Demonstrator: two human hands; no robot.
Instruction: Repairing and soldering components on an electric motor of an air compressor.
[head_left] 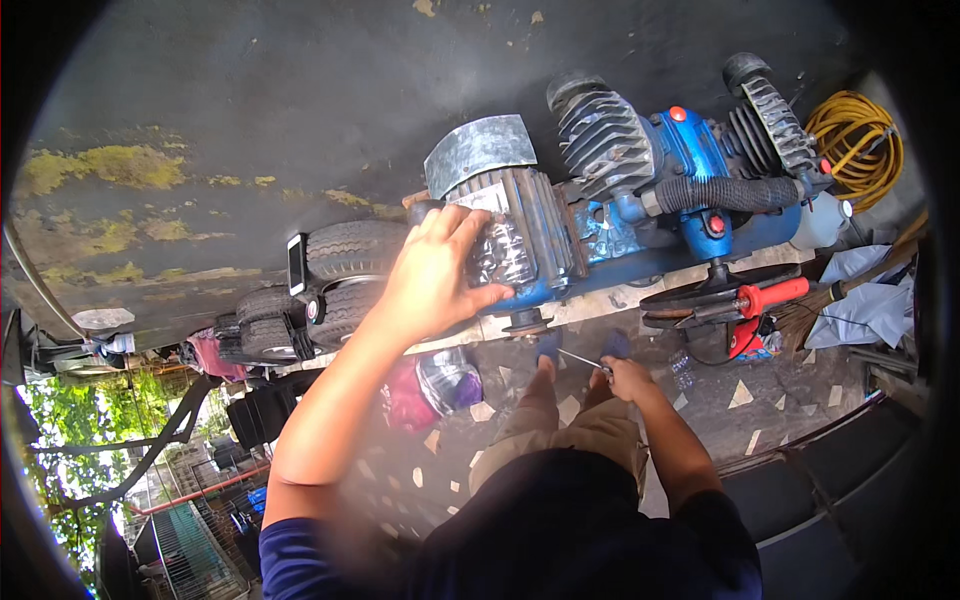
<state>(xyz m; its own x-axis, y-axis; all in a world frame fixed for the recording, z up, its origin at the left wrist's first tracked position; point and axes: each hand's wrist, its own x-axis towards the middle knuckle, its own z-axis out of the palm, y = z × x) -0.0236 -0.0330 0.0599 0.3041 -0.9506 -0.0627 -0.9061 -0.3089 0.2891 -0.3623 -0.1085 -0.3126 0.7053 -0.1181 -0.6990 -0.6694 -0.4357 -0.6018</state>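
Observation:
My left hand (435, 270) reaches over the end of a blue electric motor (545, 225) with a ribbed body and a bent sheet of grey metal on top. Its fingers and thumb span a part wrapped in shiny clear plastic (503, 250) on the motor's side, gripping it at the edges. Lower down and to the right, my right hand (628, 380) is closed round a screwdriver (585, 360). The thin metal shaft points up and left, apart from the motor. The screwdriver's handle is mostly hidden in the fist.
Right of the motor stands a blue compressor pump (690, 150) with finned cylinders and a dark pulley wheel (690, 300). A red-handled tool (770, 295) lies against the wheel. A yellow hose coil (855, 150) is far right; tyres (355, 255) and a phone (297, 264) are left. Bags (430, 385) lie on the floor.

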